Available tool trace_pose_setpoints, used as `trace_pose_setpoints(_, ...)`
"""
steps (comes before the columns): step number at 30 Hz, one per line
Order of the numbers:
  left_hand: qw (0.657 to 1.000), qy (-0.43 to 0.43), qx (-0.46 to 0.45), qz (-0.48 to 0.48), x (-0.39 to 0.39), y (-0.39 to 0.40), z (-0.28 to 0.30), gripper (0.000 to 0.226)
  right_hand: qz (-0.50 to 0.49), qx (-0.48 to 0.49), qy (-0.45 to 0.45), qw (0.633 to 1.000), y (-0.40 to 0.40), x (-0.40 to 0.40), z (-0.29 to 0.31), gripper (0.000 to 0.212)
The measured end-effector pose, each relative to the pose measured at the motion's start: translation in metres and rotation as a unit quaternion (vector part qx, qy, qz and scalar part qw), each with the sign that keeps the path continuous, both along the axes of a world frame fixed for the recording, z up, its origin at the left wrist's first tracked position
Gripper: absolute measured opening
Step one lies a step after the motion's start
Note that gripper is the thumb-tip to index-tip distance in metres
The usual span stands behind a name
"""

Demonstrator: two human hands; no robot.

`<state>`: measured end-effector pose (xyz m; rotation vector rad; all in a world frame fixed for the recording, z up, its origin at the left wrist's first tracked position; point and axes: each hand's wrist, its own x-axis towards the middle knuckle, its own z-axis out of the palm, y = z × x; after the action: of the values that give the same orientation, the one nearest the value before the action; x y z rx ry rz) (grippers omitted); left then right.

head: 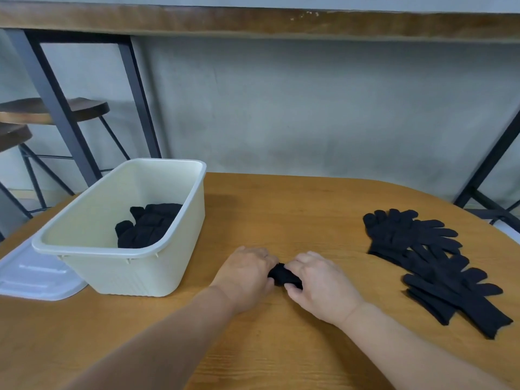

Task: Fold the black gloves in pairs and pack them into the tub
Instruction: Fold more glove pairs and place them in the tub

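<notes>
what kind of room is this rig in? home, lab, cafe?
Probably a cafe or a casual workroom, not a lab: a wooden table, round wooden stools on dark metal legs, a high wooden counter and a bare grey wall.

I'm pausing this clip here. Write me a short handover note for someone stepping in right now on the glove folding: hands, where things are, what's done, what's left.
Left hand and right hand: both grip a small folded bundle of black glove on the table, just right of the tub.
Done: some black gloves already lie in the tub; how many cannot be told.
Left: drop the bundle into the tub, then fold and pack the pile of loose gloves lying flat at the table's right.
The lid lies left of the tub, partly beneath it.
</notes>
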<state>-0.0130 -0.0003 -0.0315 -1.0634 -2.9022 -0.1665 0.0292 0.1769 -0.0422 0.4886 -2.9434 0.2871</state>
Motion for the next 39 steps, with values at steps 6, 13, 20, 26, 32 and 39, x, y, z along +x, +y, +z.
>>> trace_pose_setpoints(6, 0.998, -0.012, -0.056, 0.035, 0.002, 0.015, 0.049, 0.011, -0.028, -0.089, -0.093, 0.991, 0.012, -0.02, 0.045, 0.017)
trace_pose_setpoints(13, 0.99, 0.004, -0.095, 0.101, -0.029, -0.033, 0.171, 0.015, 0.014, -0.213, -0.114, 0.97, -0.038, -0.051, 0.154, 0.015)
trace_pose_setpoints(20, 0.962, -0.163, -0.104, 0.194, -0.069, -0.169, 0.22, 0.022, 0.079, -0.155, -0.155, 0.973, -0.17, -0.111, 0.19, 0.004)
trace_pose_setpoints(26, 0.926, -0.23, -0.232, 0.192, -0.101, -0.204, 0.176, 0.047, 0.088, 0.06, -0.27, 0.957, -0.242, -0.153, 0.169, 0.024)
trace_pose_setpoints(32, 0.903, -0.254, -0.334, 0.097, -0.12, -0.195, 0.128, 0.05, 0.102, 0.178, -0.376, 0.904, -0.273, -0.178, 0.129, 0.041)
trace_pose_setpoints(39, 0.881, -0.27, -0.383, 0.067, -0.139, -0.195, 0.091, 0.049, 0.094, 0.158, -0.461, 0.868, -0.276, -0.192, 0.093, 0.017)
